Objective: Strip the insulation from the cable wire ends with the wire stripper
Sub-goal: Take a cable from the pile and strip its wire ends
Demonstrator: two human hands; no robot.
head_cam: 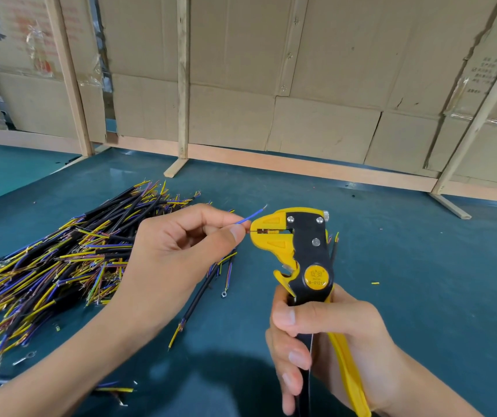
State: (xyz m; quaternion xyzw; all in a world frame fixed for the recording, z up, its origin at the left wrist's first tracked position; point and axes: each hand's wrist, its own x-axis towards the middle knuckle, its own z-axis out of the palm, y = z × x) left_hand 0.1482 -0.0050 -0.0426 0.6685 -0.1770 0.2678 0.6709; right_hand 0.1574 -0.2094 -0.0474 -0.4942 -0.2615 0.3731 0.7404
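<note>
Blue insulated wire [248, 219] is pinched in the left hand [178, 251], tip just beside the yellow-and-black plastic wire stripper [298, 251] head. Right hand [325, 341] grips its handles.

Cardboard wall [316, 70], teal tabletop [406, 251]

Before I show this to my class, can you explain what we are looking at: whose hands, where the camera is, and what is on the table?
There is one picture, from a camera worn on a person's head, looking down at their own bare hands. The right hand grips the handles of a yellow and black wire stripper. The left hand pinches a thin blue wire beside the tool's jaws, and a yellow wire sits in the jaws. On the dark green table, to the left, lies a heap of short black cables with yellow and blue wire ends. Behind stands a cardboard wall.
</note>
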